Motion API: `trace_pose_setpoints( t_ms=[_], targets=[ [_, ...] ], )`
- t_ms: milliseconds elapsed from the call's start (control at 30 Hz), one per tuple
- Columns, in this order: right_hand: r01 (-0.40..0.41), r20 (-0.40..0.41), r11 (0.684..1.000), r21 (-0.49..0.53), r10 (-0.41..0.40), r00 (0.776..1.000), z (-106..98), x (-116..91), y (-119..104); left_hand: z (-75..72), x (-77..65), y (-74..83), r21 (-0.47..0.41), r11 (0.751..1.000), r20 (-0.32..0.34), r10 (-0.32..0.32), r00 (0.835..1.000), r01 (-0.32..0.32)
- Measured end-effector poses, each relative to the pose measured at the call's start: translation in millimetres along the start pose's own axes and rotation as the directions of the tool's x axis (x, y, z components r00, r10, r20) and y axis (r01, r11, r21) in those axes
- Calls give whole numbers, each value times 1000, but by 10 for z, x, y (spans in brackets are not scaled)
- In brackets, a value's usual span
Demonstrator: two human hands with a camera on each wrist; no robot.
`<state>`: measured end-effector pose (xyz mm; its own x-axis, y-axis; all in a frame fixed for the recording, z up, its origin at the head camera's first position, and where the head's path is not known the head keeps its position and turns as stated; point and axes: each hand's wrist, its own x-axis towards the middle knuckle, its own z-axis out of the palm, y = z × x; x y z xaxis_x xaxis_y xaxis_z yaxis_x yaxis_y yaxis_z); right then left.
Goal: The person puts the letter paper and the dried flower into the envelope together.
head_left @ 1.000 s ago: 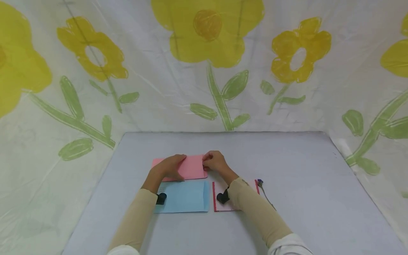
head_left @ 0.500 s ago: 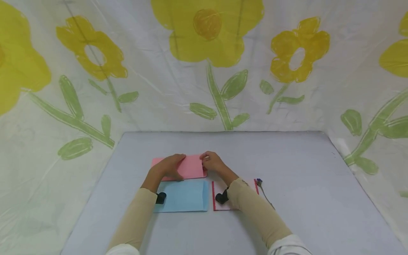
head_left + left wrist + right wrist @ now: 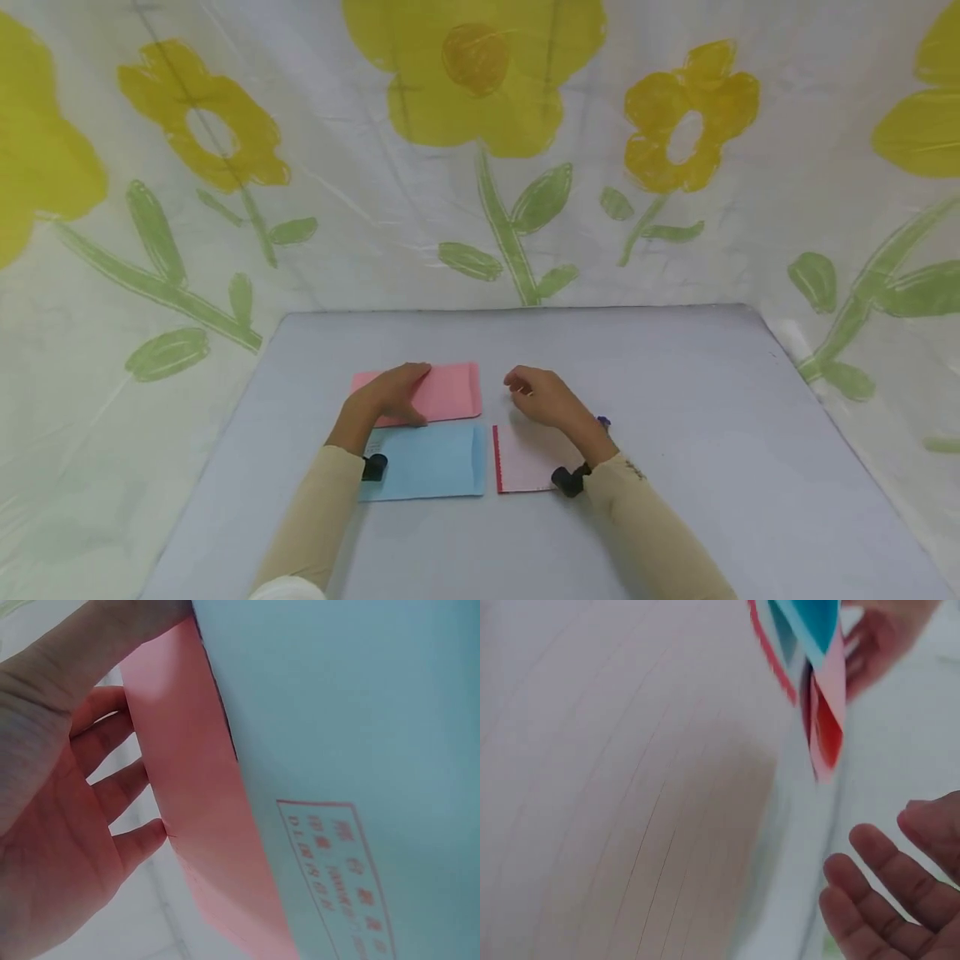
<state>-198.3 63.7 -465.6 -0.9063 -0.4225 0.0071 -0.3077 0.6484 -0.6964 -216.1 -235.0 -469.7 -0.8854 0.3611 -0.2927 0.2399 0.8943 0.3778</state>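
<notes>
My left hand (image 3: pixel 386 396) holds the pink envelope (image 3: pixel 448 393) on the table, fingers along its far edge and thumb at its near edge. In the left wrist view its fingertips meet the pink edge. The envelope's right end shows a flap, its mouth gaping in the right wrist view. My right hand (image 3: pixel 543 396) is above the table to the right of it, fingers loosely bent and holding nothing. Just below that hand lies a sheet of ruled pale pink letter paper (image 3: pixel 521 462) with a red left edge, its right part hidden by the wrist.
A light blue envelope (image 3: pixel 427 462), with red print in the left wrist view, lies in front of the pink one. A small purple flower (image 3: pixel 603 422) peeks out behind the right forearm, its stem hidden. A flower-painted curtain (image 3: pixel 420 217) rises behind the table (image 3: pixel 637 350).
My right hand has let go of the pink envelope's right end and moved right, towards me. My left hand stays on the envelope. The head view has shifted slightly.
</notes>
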Motion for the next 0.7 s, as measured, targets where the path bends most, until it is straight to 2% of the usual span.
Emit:
trace_pose_setpoints(
  t_ms=[167,300,433,600,700],
  targets=[
    [-40,-56,996,-84,35,998,-267,-355,217,-3,-21,14,-4,1000,2,-4,1000,4],
    [-106,-19,984,-140,104,994,-391,-608,366,-17,-41,7,27,1000,7,16,1000,-17],
    [-128,9,978,-165,131,991,-419,-780,487,-21,-98,-23,22,998,-29,56,998,-55],
    [-144,4,963,-226,149,989,-385,-861,582,6,-333,34,-16,994,-99,107,989,-109],
    [-154,-4,953,-262,159,987,-366,-879,622,92,-531,107,-95,985,-140,130,982,-144]
  ],
)
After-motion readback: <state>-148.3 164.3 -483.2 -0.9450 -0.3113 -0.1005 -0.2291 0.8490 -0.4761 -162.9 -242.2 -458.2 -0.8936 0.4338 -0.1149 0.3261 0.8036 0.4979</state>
